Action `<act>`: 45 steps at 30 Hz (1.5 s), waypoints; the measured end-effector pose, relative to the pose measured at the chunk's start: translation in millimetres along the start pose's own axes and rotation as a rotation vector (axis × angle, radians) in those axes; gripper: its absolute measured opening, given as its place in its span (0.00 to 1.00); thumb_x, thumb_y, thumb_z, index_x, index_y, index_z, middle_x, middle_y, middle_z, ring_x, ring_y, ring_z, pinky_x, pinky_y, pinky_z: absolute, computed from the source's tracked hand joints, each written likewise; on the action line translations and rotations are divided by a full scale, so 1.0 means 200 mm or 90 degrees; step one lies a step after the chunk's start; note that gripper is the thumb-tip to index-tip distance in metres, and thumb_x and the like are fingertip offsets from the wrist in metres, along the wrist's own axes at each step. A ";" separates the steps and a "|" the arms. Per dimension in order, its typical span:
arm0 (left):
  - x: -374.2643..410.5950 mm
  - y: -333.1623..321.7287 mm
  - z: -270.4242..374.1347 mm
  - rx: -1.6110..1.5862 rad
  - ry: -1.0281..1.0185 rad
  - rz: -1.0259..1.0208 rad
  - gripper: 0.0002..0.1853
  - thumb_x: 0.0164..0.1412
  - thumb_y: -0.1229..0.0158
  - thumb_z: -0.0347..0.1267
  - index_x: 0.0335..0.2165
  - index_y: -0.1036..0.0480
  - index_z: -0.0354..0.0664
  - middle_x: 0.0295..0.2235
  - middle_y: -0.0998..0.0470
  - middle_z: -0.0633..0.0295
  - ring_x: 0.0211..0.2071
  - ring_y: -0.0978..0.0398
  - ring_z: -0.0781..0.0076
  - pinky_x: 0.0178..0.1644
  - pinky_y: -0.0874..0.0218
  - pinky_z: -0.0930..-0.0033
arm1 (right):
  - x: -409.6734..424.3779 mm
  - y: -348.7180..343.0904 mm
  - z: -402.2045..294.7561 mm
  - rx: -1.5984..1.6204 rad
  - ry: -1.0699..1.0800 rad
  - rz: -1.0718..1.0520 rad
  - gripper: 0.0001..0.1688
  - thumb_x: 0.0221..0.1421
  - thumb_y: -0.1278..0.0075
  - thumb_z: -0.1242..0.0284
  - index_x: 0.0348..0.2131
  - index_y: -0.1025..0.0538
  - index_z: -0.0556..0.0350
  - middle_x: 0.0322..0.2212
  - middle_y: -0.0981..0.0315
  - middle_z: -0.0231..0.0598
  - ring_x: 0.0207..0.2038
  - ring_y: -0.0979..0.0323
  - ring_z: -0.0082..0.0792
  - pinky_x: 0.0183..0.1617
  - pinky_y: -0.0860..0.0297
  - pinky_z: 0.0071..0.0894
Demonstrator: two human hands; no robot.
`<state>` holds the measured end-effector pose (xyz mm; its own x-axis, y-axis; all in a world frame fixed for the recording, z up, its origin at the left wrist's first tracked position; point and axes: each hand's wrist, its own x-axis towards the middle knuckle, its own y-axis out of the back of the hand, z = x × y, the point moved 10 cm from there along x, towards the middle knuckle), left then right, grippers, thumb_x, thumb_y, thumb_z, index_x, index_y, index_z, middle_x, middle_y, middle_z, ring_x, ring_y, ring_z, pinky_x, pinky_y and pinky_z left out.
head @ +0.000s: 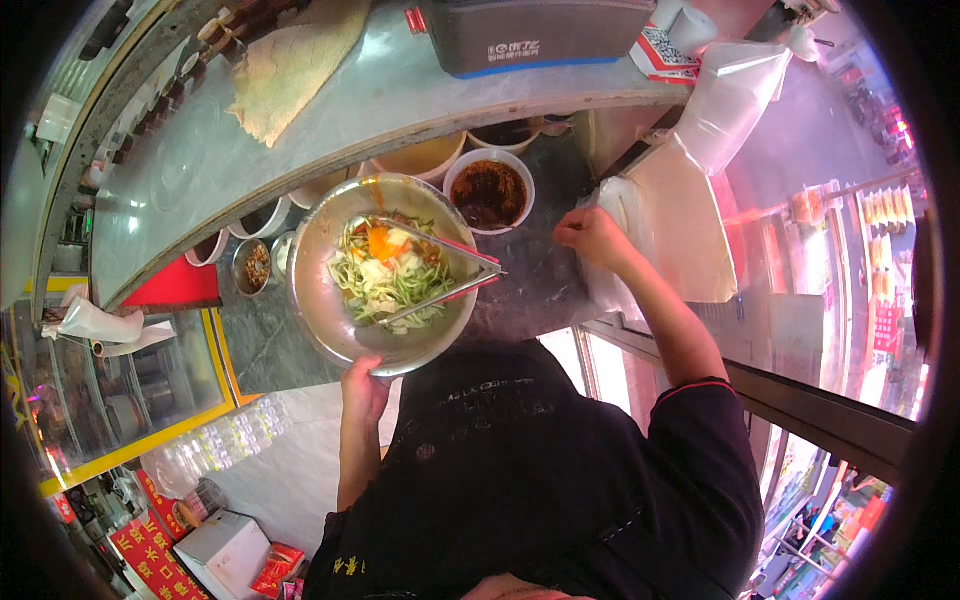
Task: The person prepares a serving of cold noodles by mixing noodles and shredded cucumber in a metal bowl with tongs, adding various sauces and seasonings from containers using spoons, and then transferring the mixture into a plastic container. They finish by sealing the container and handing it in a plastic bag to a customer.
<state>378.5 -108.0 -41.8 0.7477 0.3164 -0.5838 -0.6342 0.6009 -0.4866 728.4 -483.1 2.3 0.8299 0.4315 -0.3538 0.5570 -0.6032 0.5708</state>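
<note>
My left hand [367, 394] grips the near rim of a large steel mixing bowl [315, 315]. Inside lie shredded green vegetables [360, 281] with pale and orange pieces on top. A pair of metal tongs [469, 253] rests in the bowl, its arms spread over the food and its joined end by the right rim. My right hand [591, 236], its fingers curled, is right of the bowl beside a stack of clear plastic bags [621, 202]; whether it pinches anything is not clear. Between bowl and hand, farther back, stands a white tub of dark red chili sauce [489, 191].
A steel shelf [300, 150] overhangs the back of the dark counter [525, 300]. More tubs stand beneath it, and a small bowl of chopped nuts or similar bits [252, 268] is left of the mixing bowl. A cardboard piece [679, 225] leans at the right by a window.
</note>
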 end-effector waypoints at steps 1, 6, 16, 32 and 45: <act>-0.01 0.00 0.00 -0.004 0.002 -0.002 0.25 0.62 0.48 0.26 0.58 0.32 0.29 0.52 0.21 0.45 0.51 0.19 0.47 0.54 0.23 0.46 | -0.03 -0.01 0.03 0.039 -0.022 0.015 0.12 0.60 0.38 0.66 0.37 0.13 0.55 0.28 0.18 0.39 0.32 0.23 0.33 0.39 0.27 0.39; -0.07 0.00 0.02 0.014 -0.006 0.009 0.24 0.63 0.48 0.27 0.56 0.31 0.25 0.50 0.19 0.43 0.48 0.17 0.47 0.52 0.22 0.45 | -0.21 -0.11 0.20 0.311 -0.161 0.052 0.14 0.64 0.38 0.65 0.37 0.14 0.59 0.25 0.20 0.28 0.28 0.28 0.23 0.33 0.32 0.30; 0.02 -0.17 0.04 0.099 0.036 0.013 0.19 0.64 0.44 0.26 0.51 0.28 0.26 0.46 0.20 0.46 0.44 0.17 0.49 0.40 0.19 0.47 | -0.52 0.03 -0.03 0.373 -0.050 0.201 0.10 0.68 0.42 0.69 0.39 0.15 0.57 0.20 0.29 0.20 0.21 0.40 0.12 0.24 0.46 0.19; 0.18 -0.03 -0.16 0.007 0.125 -0.069 0.23 0.63 0.46 0.24 0.57 0.33 0.32 0.49 0.22 0.46 0.46 0.19 0.43 0.43 0.21 0.39 | -0.43 0.02 -0.10 -0.142 0.008 0.347 0.11 0.64 0.47 0.69 0.34 0.15 0.52 0.30 0.18 0.54 0.36 0.17 0.57 0.40 0.25 0.52; -0.37 0.23 -0.05 -0.055 0.030 -0.050 0.24 0.58 0.46 0.23 0.54 0.30 0.28 0.50 0.21 0.44 0.50 0.19 0.42 0.49 0.22 0.39 | -0.71 -0.09 -0.96 -0.120 0.343 0.408 0.16 0.57 0.38 0.72 0.45 0.17 0.54 0.37 0.18 0.46 0.45 0.21 0.52 0.50 0.24 0.51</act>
<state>291.3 -110.8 -27.7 0.7871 0.2349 -0.5704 -0.5902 0.5558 -0.5855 594.1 -403.8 184.6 0.8270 0.3334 0.4527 -0.0692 -0.7387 0.6704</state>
